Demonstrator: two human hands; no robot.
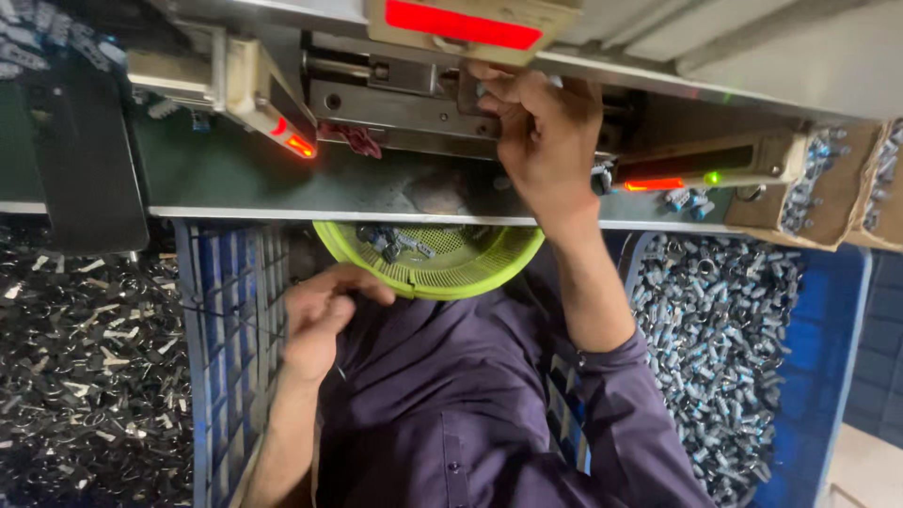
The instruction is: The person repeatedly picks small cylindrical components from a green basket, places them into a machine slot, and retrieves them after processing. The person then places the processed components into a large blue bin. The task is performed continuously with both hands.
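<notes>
My right hand (544,132) reaches up to the machine's metal fixture (404,103), and its fingers curl over the fixture's right end below a red-lit panel (461,23). What lies under the fingertips is hidden. My left hand (318,315) rests low with curled fingers, touching the left rim of a yellow-green mesh basket (470,277). Nothing shows in that hand. The basket sits on my lap and has a few small blue-grey metal parts (395,243) in it.
A blue crate (828,329) on the right is full of small silvery-blue parts. On the left are a blue lattice crate wall (230,329) and a heap of dark metal pieces (85,367). Cardboard boxes (828,183) of parts sit on the green machine ledge (235,174).
</notes>
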